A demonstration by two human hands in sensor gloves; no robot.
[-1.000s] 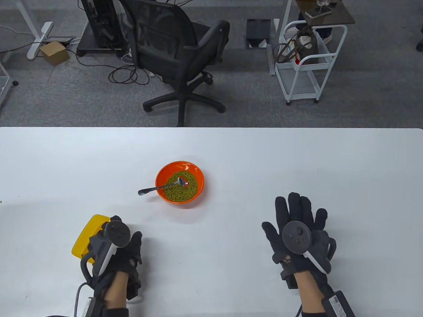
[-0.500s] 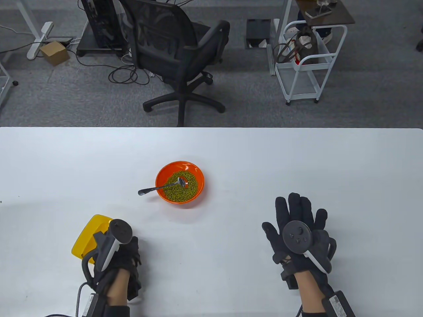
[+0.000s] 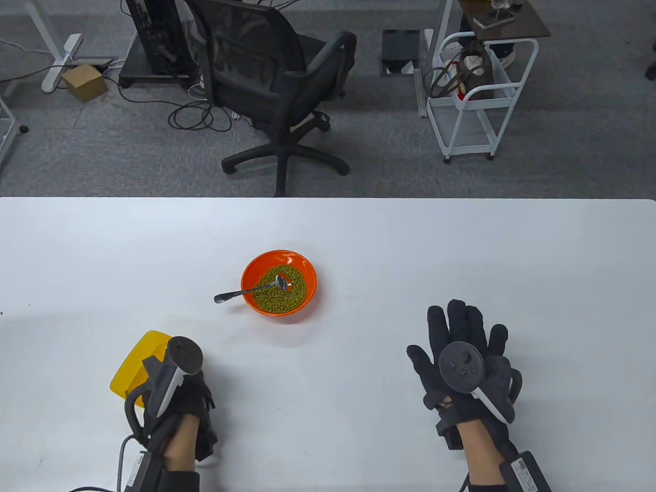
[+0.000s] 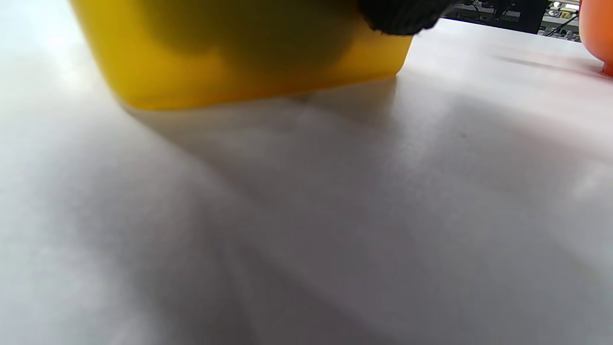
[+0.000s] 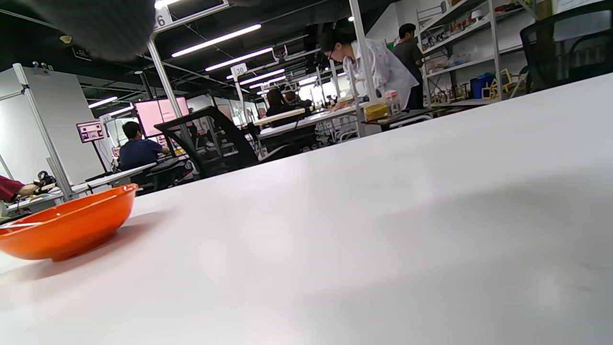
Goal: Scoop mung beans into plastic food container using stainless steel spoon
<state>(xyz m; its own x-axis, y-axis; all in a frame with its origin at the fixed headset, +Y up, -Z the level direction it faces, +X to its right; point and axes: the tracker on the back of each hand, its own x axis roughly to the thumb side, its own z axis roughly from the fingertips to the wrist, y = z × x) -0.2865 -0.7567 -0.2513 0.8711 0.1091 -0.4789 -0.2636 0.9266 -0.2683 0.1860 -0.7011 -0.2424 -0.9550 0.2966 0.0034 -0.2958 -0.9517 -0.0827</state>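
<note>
near left edge: yellow plastic food container (image 3: 134, 365) sits on the white table (image 3: 359, 241), close to the front edge
left hand: left hand (image 3: 177, 405) is up against the container's right side, fingers curled; left wrist view shows a dark fingertip (image 4: 400, 17) on the container wall (image 4: 230, 57). reads as holding it, though how firmly i cannot tell
container state: its inside is mostly hidden by the hand and tracker, so i can't say if any beans are in it
centre: orange bowl (image 3: 279, 283) with mung beans (image 3: 277, 293), well apart from the container, up and to its right
spoon: stainless steel spoon (image 3: 250, 290) lies with its bowl end in the beans, handle resting over the left rim and pointing out over the table; no hand on it
right: right hand (image 3: 464, 359) lies flat on the table, palm down, fingers spread, holding nothing, well right of the bowl
right wrist view: bowl rim (image 5: 67, 225) low at left, bare table ahead
step: setup, my read. container being positioned, scooping not yet started
next move: bring the container just beside the bowl, then the right hand takes the spoon handle. handle points away from the right hand, so it needs a reach across or around the bowl
risk: a nudge on the overhanging handle could tip beans out
</note>
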